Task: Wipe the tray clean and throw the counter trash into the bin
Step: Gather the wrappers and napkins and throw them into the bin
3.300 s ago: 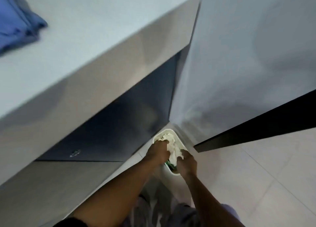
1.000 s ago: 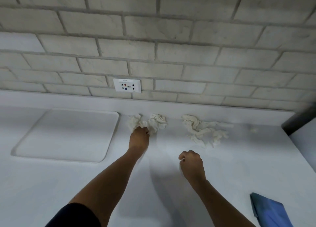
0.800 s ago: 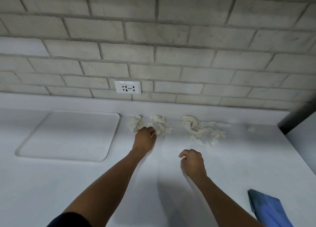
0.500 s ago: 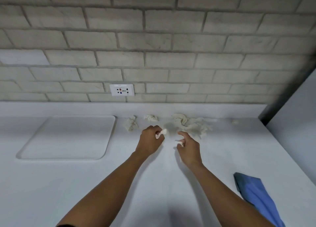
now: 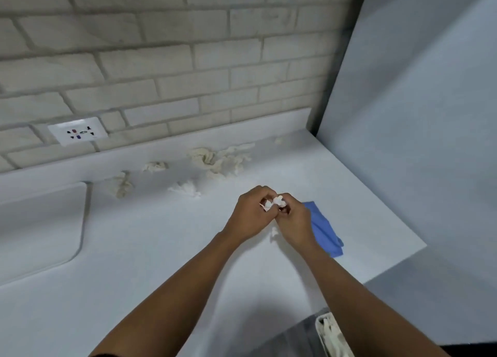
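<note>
Fingers (image 5: 265,196) of both hands curl together around a small paper scrap (image 5: 277,202) above the counter (image 5: 161,249).

We now hold a small paper scrap (image 5: 277,202) between left hand (image 5: 251,213) and right hand (image 5: 294,220), which have come together above the counter (image 5: 161,249).

Desk (image 5: 161,262): plain white. Tray (image 5: 40,230): white. Cloth (image 5: 324,230): solid blue. Paper scraps (image 5: 217,160): off-white, cream. Wad (image 5: 275,202) between the hands: white. Wall (image 5: 161,60): pale grey brick pattern. Socket plate (image 5: 78,133): white with dark marks.
</note>
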`<state>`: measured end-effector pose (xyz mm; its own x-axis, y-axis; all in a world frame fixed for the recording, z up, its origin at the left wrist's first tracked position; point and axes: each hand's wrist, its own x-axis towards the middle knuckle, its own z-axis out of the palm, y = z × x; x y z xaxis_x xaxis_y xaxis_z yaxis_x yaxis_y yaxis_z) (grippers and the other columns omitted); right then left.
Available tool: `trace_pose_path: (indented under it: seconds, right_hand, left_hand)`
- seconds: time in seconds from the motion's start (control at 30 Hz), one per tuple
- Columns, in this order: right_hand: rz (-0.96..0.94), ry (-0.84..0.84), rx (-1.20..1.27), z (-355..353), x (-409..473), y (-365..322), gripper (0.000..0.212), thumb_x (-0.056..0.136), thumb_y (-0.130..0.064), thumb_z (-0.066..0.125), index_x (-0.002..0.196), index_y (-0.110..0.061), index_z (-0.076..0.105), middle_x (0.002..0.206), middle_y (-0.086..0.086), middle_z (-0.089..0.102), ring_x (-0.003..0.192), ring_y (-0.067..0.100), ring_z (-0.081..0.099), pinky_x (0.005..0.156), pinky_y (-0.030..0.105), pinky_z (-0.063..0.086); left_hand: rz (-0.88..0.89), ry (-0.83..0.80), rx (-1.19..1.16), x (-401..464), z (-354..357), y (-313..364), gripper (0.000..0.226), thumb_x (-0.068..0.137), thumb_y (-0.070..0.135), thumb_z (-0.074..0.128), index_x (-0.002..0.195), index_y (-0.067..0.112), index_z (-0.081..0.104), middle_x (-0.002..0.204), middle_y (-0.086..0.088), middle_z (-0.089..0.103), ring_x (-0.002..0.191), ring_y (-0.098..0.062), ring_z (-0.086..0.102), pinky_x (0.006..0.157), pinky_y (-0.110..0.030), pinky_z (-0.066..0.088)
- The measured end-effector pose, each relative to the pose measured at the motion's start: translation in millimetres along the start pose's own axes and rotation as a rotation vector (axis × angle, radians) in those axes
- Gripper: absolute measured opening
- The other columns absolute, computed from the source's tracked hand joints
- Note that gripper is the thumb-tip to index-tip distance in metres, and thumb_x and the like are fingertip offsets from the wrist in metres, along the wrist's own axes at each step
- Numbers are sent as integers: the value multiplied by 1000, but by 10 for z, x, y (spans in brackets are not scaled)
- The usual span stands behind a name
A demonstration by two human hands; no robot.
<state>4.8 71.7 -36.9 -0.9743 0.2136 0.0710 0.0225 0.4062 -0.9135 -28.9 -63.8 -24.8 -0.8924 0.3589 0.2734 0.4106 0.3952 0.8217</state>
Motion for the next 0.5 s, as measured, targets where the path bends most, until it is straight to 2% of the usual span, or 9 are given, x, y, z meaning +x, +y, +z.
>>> trace_pose_path:
  seconds: [0.1, 0.2, 0.3, 0.37, 0.43, 0.5]
  right_hand:
    - [45, 88, 24, -484, -221, 154, 24, 84, 3, 57, 86, -19, 66, 67, -10, 62, 57, 2, 54, 57, 15, 43]
    - [82, 167, 41, -983, -521, 377, 27, 85, -3, 58, 89, -27, 69, 71, -11, 66, 60, 2, 56, 58, 13, 44]
    - [109, 231, 35, -1504, -881, 677, 24, 86, -6, 61, 93, -27, 71, 78, -10, 69, 69, 4, 60, 63, 14, 45]
    - [143, 283, 48, -1839, -1124, 926, 20, 87, -8, 63, 93, -25, 71, 79, -10, 70, 74, 7, 63, 66, 17, 48]
    - [205, 326, 72, -2142, -1356, 1162, 19, 88, -8, 62, 95, -23, 72, 81, -11, 71, 74, 5, 64, 64, 12, 48]
    - [274, 347, 71, -2377, -1617, 1404, 21, 89, -5, 61, 95, -20, 73, 81, -8, 70, 71, 1, 62, 60, 7, 43]
  left_hand:
    - [29, -41, -11, -35, 441, 251, 19, 83, 12, 70, 97, 24, 67, 99, 8, 59, 83, -9, 62, 76, -21, 51]
    - [41, -84, 1, -92, 934, 541, 18, 84, 10, 69, 98, 22, 67, 97, 8, 58, 82, -6, 60, 74, -15, 46]
    - [80, -170, 5, -211, 1511, 886, 14, 86, 10, 66, 97, 19, 66, 92, 6, 62, 81, -9, 61, 71, -21, 49]
    - [125, -226, 28, -329, 1935, 1105, 13, 87, 11, 65, 96, 20, 66, 91, 5, 62, 78, -9, 59, 69, -18, 47]
    - [135, -264, 46, -477, 2348, 1289, 13, 86, 12, 65, 95, 22, 65, 90, 6, 61, 77, -6, 57, 68, -13, 43]
    - [108, -301, 35, -677, 2728, 1375, 12, 85, 13, 64, 91, 23, 64, 88, 7, 61, 76, -5, 57, 70, -16, 43]
